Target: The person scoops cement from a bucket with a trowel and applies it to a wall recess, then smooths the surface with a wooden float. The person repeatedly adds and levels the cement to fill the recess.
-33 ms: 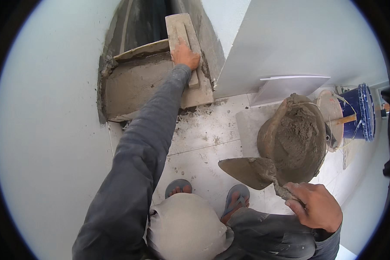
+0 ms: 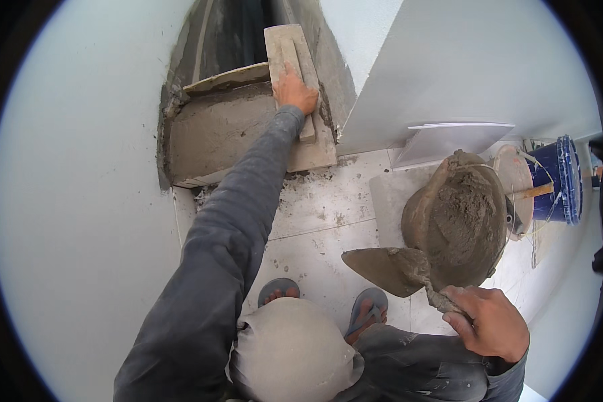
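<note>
My left hand (image 2: 296,92) reaches far forward, its fingers closed on the long handle of a plastering float (image 2: 313,153). The float lies along the right end of a ledge covered in wet grey mortar (image 2: 214,130), at the foot of a wall opening. A thin board (image 2: 228,77) edges the ledge at the back. Close to me on the right, my right hand (image 2: 492,323) grips the mortar-caked handle of a trowel (image 2: 385,269). Its blade points left, beside the near rim of a mortar-coated bucket (image 2: 417,218). Thick mortar (image 2: 467,211) fills part of this tilted bucket.
A blue bucket (image 2: 555,179) lies on its side at the far right, near a wooden handle (image 2: 534,191). White panels (image 2: 452,142) lean against the right wall. Mortar crumbs dot the white floor tiles (image 2: 321,201). My sandalled feet stand below, and a wall (image 2: 80,167) rises on the left.
The whole view has shifted slightly, so the ledge and buckets appear a little lower and further right. Both hands keep their grips, and the float rests at the same end of the ledge.
</note>
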Available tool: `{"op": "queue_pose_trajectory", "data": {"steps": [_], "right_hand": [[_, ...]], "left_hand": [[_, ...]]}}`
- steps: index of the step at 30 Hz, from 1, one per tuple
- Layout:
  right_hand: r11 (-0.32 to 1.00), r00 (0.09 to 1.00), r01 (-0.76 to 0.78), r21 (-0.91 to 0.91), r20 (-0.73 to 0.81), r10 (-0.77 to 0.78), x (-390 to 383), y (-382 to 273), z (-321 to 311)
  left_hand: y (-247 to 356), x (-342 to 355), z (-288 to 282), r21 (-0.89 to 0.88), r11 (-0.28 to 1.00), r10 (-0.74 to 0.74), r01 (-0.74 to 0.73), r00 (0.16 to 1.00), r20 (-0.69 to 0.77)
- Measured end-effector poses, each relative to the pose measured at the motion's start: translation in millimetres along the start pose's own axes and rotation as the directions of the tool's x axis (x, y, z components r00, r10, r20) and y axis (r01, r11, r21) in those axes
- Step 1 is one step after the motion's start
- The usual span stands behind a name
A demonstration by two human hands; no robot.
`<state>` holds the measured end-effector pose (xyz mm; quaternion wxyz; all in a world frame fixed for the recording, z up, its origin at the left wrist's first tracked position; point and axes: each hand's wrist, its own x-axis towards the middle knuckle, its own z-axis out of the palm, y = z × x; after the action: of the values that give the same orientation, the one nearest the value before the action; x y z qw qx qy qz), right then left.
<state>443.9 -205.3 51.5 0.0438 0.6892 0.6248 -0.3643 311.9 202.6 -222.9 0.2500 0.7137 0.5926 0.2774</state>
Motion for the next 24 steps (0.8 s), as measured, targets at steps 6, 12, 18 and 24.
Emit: {"op": "queue_pose_trajectory", "data": {"steps": [6, 12, 18, 24], "right_hand": [[1.000, 0.999, -0.011, 0.004, -0.031, 0.011, 1.9, -1.2, 2.8], [1.000, 0.998, -0.006, 0.003, -0.067, 0.006, -5.8, -0.5, 1.7], [1.000, 1.000, -0.015, 0.026, -0.025, 0.016, -7.6, -0.2, 3.1], [0.999, 1.000, -0.010, 0.040, -0.018, 0.011, -8.9, 0.1, 2.9]], "left_hand": [[-0.3, -2.4, -5.0, 0.028, 0.998, -0.057, 0.056, 0.998, 0.042], [-20.0, -0.5, -16.5, 0.090, 0.996, 0.007, -0.014, 0.997, 0.077], [-36.0, 2.0, -20.0, 0.071, 0.989, 0.132, -0.132, 0.991, 0.004], [-41.3, 2.3, -33.0, 0.040, 0.991, 0.125, -0.127, 0.991, 0.053]]}}
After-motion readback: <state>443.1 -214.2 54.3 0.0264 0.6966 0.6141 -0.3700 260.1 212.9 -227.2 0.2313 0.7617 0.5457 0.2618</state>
